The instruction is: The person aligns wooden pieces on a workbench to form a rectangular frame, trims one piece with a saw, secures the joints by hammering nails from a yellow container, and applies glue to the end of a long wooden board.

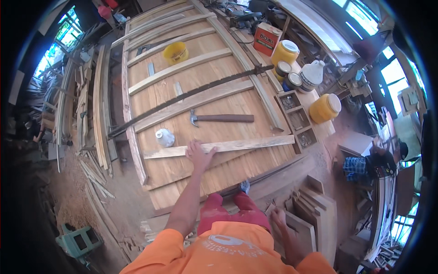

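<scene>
My left hand (200, 155) is closed over a pale wooden strip (255, 144), its fingers and thumb on the strip near its left part. The strip lies slantwise on a large wooden panel (182, 182). My right hand (277, 215) hangs low beside stacked boards, its fingers curled; what they hold, if anything, is too small to make out. Just beyond the strip are a claw hammer (223, 118) with a brown handle and a small white bottle (164, 137). A long bar clamp (191, 97) lies across the frame slats.
A yellow tub (175, 53) stands on the panel among several slats. Along the right are a compartmented wooden box (295, 119), yellow jars (325, 108), a white jug (312, 73) and a red-and-white can (267, 39). Boards (315, 208) lean near my right leg. A green machine part (78, 242) sits lower left.
</scene>
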